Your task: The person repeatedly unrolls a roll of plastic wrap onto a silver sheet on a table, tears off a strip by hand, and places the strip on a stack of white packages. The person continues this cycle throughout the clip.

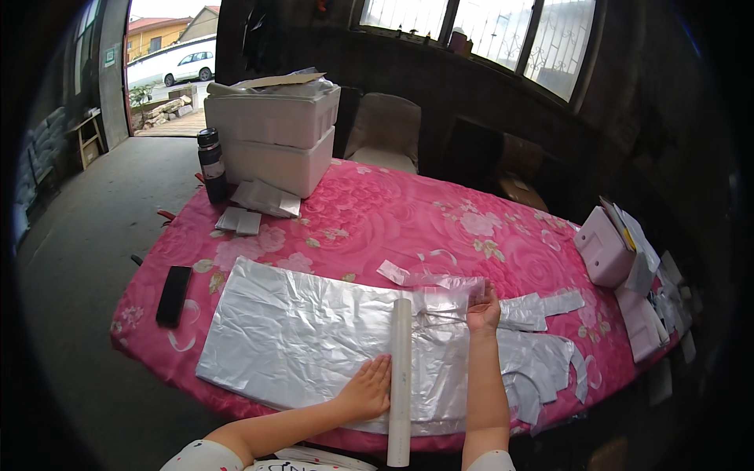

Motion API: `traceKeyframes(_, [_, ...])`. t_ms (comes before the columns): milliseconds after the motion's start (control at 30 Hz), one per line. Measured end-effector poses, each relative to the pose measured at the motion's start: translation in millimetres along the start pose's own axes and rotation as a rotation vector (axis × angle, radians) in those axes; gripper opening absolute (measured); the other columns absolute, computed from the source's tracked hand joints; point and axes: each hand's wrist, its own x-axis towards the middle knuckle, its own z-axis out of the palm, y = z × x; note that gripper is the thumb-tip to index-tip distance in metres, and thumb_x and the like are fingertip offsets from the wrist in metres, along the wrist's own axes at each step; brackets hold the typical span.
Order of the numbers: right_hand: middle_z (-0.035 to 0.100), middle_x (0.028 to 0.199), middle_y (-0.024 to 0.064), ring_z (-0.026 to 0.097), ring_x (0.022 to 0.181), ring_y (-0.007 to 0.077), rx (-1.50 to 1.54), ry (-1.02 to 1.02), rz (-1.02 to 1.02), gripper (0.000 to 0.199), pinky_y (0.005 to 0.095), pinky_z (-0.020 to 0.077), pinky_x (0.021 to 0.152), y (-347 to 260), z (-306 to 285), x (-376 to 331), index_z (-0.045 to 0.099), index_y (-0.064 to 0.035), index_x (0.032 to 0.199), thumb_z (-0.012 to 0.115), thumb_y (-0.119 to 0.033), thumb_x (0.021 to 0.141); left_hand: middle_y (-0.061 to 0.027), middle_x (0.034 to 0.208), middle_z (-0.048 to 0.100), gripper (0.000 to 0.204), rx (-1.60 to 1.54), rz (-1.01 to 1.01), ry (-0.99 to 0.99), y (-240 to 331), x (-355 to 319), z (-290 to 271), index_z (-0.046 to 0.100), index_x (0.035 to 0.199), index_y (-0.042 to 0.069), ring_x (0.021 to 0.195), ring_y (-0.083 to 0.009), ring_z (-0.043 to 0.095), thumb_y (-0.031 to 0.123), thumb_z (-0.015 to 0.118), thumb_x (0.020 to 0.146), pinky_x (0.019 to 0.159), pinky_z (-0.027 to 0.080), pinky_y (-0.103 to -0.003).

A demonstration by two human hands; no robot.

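Note:
A flat stack of silver plastic bags (290,330) lies across the near part of the table, its handle-like cut ends (542,357) toward the right. A white tube (400,377) rests across the stack, pointing away from me, its near end past the table edge. My left hand (369,388) lies flat on the bags with its fingers stretched out against the tube's left side. Right of the tube, my right hand (483,310) has its fingers closed on the edge of a thin, translucent plastic bag (448,284) at the stack's far side. Its fingertips are partly hidden.
A pink flowered cloth (393,212) covers the table. A black phone (173,296) lies at the left. Farther back stand stacked white foam boxes (271,118), a dark bottle (212,165) and small silver packets (267,198). More boxes (605,247) are at the right edge; a covered chair (385,129) stands behind.

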Motion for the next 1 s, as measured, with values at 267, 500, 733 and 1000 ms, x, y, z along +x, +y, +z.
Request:
traceKeyframes(267, [0.064, 0.106, 0.0042, 0.062, 0.098, 0.0163, -0.134, -0.161, 0.02, 0.024, 0.0314, 0.0532, 0.08, -73.4, 16.4, 0.1, 0.058, -0.0069, 0.11, 0.055, -0.019, 0.09, -0.0305, 0.136, 0.032, 0.062, 0.031, 0.031, 0.006, 2.5, 0.9, -2.5, 0.034, 0.128, -0.014, 0.129, -0.0401, 0.03, 0.026, 0.04, 0.082, 0.108, 0.02, -0.048])
traceKeyframes(500, [0.065, 0.092, 0.0088, 0.062, 0.077, 0.0136, -1.226, -0.145, 0.293, 0.022, 0.0249, 0.0507, 0.066, 14.4, 18.8, -92.6, 0.06, -0.0002, 0.101, 0.056, -0.018, 0.089, -0.0305, 0.137, 0.031, 0.062, 0.046, 0.014, -0.028, 2.6, 1.1, -2.2, 0.033, 0.129, -0.014, 0.131, -0.0396, 0.028, 0.025, 0.04, 0.081, 0.108, 0.019, -0.047])
traceKeyframes(733, [0.063, 0.085, 0.0026, 0.06, 0.074, 0.0113, -1.262, -0.285, 0.424, 0.023, 0.024, 0.0504, 0.066, 75.1, 16.1, -109.6, 0.06, -0.002, 0.099, 0.058, -0.023, 0.089, -0.0302, 0.138, 0.03, 0.062, 0.045, 0.004, -0.033, 1.2, -0.2, -4.0, 0.032, 0.129, -0.014, 0.131, -0.0394, 0.027, 0.025, 0.039, 0.082, 0.109, 0.018, -0.046])
traceKeyframes(1000, [0.061, 0.1, 0.0065, 0.059, 0.09, 0.0136, -0.454, -0.014, 0.299, 0.025, 0.0257, 0.0477, 0.077, 82.9, 25.9, -51.1, 0.054, -0.0023, 0.111, 0.052, -0.014, 0.09, -0.0298, 0.139, 0.028, 0.063, 0.028, -0.002, -0.076, 3.8, 3.4, -6.6, 0.032, 0.13, -0.014, 0.133, -0.0395, 0.024, 0.026, 0.039, 0.082, 0.11, 0.016, -0.046])
